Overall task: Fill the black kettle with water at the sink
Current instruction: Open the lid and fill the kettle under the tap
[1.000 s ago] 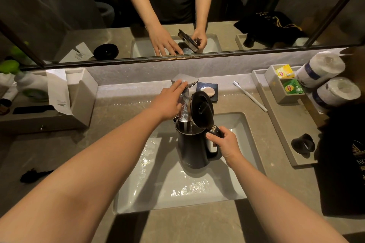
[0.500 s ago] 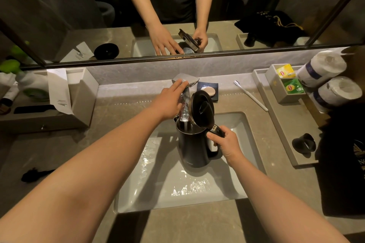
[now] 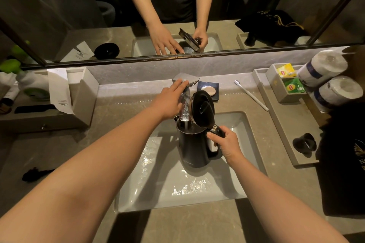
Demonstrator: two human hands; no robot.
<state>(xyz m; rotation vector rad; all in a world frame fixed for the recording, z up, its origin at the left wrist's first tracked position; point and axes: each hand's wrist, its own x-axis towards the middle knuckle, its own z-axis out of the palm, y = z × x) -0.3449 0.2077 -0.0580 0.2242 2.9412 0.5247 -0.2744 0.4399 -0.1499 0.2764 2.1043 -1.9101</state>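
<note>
right hand (image 3: 227, 144) grips kettle (image 3: 194, 146) handle, kettle upright in sink (image 3: 237, 189) under tap (image 3: 184, 92), lid (image 3: 202, 108) flipped up; water runs into it; left hand (image 3: 169, 97) rests open-fingered on tap, grasping nothing

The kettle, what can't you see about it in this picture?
- How full the black kettle is: in the head view its own wall and the open lid hide the water level.
- Its handle: mostly covered by the right hand.
- The faucet lever: partly under the left hand.
- The label by the handle: too small to read.
</note>
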